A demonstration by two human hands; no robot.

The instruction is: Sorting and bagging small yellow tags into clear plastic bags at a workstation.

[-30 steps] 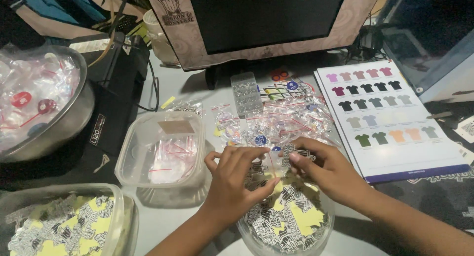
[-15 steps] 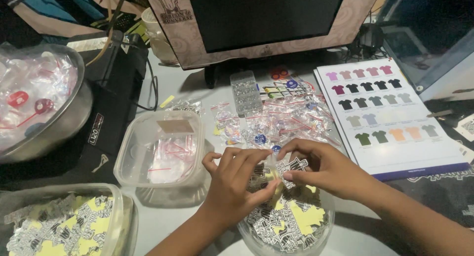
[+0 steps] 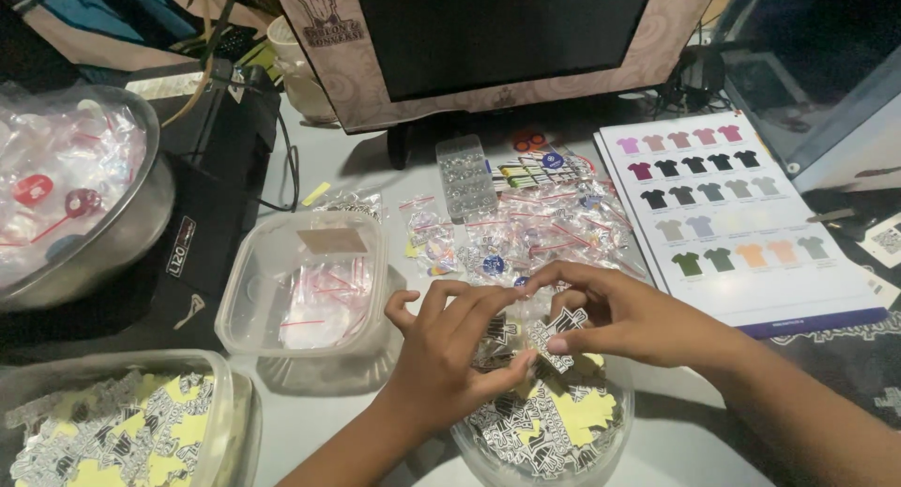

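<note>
My left hand point(image 3: 455, 351) and my right hand point(image 3: 619, 313) meet over a round clear bowl point(image 3: 615, 429) filled with black-and-white printed stickers on yellow backing. Between the fingertips of both hands is one of these stickers point(image 3: 544, 342), pinched just above the bowl. A pile of small clear zip bags with red seals point(image 3: 535, 229) lies just beyond my hands. A clear plastic tub point(image 3: 305, 285) holding a few more zip bags stands to the left of my left hand.
A metal bowl of bagged items point(image 3: 70, 191) sits at far left on a black device point(image 3: 211, 215). Another tub of stickers point(image 3: 122, 426) is at bottom left. A shirt colour chart point(image 3: 732, 215) lies at right. A monitor point(image 3: 488, 37) stands behind.
My hands have shifted slightly lower and closer over the round bowl, and the fingers now pinch a sticker instead of a small clear bag.
</note>
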